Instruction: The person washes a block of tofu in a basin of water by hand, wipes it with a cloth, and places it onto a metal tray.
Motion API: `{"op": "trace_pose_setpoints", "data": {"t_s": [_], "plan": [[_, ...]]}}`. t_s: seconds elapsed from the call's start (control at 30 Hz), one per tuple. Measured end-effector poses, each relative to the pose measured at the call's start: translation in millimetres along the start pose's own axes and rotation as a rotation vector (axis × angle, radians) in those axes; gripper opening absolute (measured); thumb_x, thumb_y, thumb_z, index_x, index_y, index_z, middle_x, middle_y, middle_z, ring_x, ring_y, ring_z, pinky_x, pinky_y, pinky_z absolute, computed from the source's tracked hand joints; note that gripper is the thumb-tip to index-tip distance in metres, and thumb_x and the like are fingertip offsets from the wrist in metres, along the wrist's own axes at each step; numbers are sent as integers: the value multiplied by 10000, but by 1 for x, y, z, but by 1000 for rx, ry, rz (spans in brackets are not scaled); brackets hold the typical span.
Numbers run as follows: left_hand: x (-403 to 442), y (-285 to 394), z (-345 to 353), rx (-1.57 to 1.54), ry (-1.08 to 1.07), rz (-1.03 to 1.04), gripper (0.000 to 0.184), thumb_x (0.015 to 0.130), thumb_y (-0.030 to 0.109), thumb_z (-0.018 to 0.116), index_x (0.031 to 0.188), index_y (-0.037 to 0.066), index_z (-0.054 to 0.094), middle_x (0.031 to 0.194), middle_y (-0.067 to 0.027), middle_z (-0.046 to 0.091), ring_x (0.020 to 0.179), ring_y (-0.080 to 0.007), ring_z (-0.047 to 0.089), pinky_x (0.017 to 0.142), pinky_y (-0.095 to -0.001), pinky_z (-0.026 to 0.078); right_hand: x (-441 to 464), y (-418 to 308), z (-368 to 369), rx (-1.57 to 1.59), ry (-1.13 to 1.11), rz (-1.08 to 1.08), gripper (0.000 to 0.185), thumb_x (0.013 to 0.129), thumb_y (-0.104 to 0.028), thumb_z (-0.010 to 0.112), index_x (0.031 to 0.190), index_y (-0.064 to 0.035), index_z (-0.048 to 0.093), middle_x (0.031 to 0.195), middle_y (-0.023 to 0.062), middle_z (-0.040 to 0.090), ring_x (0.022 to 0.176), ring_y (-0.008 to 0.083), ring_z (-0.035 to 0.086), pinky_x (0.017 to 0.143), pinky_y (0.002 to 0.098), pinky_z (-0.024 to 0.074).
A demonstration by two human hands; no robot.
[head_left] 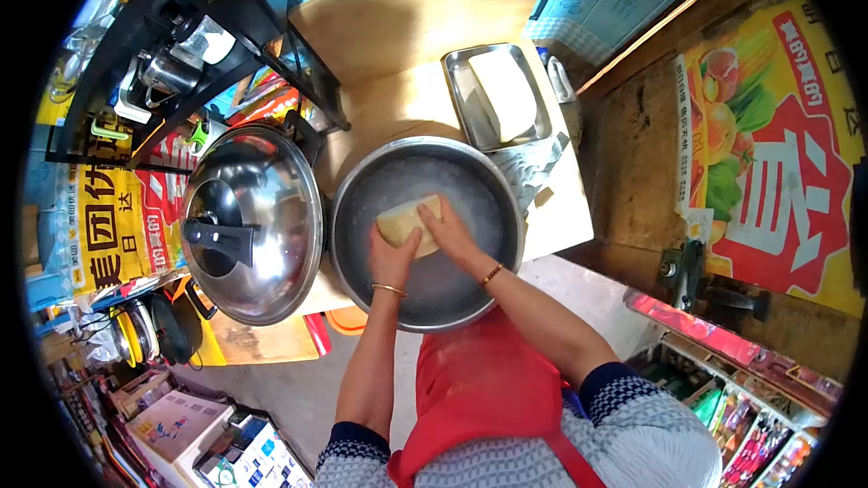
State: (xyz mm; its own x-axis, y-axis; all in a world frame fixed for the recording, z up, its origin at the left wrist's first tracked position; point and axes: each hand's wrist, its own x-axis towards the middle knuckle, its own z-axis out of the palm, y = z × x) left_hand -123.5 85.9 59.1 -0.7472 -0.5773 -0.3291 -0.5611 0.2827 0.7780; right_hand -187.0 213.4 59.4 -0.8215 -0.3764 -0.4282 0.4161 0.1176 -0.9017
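Observation:
A lump of pale dough (395,223) is held between both hands inside a wide metal basin (495,183). My left hand (392,251) grips the dough's left and near side, with the thumb over its top. From the right, my right hand (450,233) presses its fingers and thumb against the other side. Whether the dough touches the basin floor I cannot tell. Behind the basin, a rectangular metal tray (458,81) holds a long white slab (508,95) that looks like dough.
A wok with a shiny domed lid (287,217) stands left of the basin. Further back, a black rack (203,81) carries jars and utensils. Crumpled clear plastic (529,167) lies by the tray. A wooden board (425,4) leans against the tiled wall.

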Motion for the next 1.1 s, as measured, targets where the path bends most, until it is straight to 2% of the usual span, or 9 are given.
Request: {"op": "trace_pose_setpoints", "data": {"t_s": [0.17,0.23,0.37,0.43,0.57,0.73,0.87,0.97,1.1], "plan": [[-3,-10,-2,-134,6,213,811,625,247,775,1257,-30,349,1181,-212,475,1111,-334,475,948,-387,380,18,28,-16,174,-134,-10,336,939,-240,457,1211,-45,474,1164,109,528,1104,155,461,944,305,363],[-3,-15,-4,-35,7,297,798,610,222,767,1247,-20,352,1145,-201,476,1083,-339,470,935,-397,383,22,44,-33,-772,264,-704,320,925,-209,481,1201,-48,502,1218,109,517,1128,170,471,954,316,364],[-1,-8,-6,447,-68,544,750,566,168,749,1201,8,382,1042,-181,470,997,-348,455,884,-412,398,32,78,-37,-684,534,-360,328,939,-195,448,1218,-31,501,1266,107,497,1153,193,470,967,321,361],[-3,-2,-2,524,-113,536,743,568,174,746,1198,14,385,1047,-183,470,992,-350,454,878,-416,399,43,99,-38,324,326,186,350,946,-188,431,1236,1,483,1276,105,486,1158,196,464,979,323,352],[2,-8,16,640,-194,537,730,582,196,743,1199,21,393,1062,-180,473,992,-355,455,878,-419,398,46,149,-33,-82,4,-281,387,959,-197,399,1272,28,438,1305,114,462,1195,207,436,1002,319,331],[11,-20,42,732,-141,564,688,640,186,705,1231,12,399,1121,-175,471,1050,-343,439,933,-450,355,-13,38,2,-91,-84,-58,458,950,-258,347,1316,15,381,1391,186,339,1328,281,256,1094,334,177],[21,-62,65,858,-230,506,661,701,200,655,1272,3,386,1174,-176,461,1102,-329,417,979,-479,304,-3,59,0,-171,-117,-86,468,955,-281,333,1324,4,367,1393,188,335,1322,297,261,1093,344,173],[10,-62,62,887,-175,433,680,699,209,654,1286,7,376,1148,-172,468,1080,-325,426,967,-458,321,29,54,4,-170,-331,165,492,956,-319,323,1330,-1,354,1394,202,325,1319,315,259,1087,359,189],[16,-45,56,813,-227,425,668,684,219,668,1257,13,395,1101,-163,477,1042,-319,441,935,-435,347,19,81,9,-249,-290,-45,526,948,-383,318,1292,7,398,1352,211,376,1275,324,332,1055,361,247]]}}
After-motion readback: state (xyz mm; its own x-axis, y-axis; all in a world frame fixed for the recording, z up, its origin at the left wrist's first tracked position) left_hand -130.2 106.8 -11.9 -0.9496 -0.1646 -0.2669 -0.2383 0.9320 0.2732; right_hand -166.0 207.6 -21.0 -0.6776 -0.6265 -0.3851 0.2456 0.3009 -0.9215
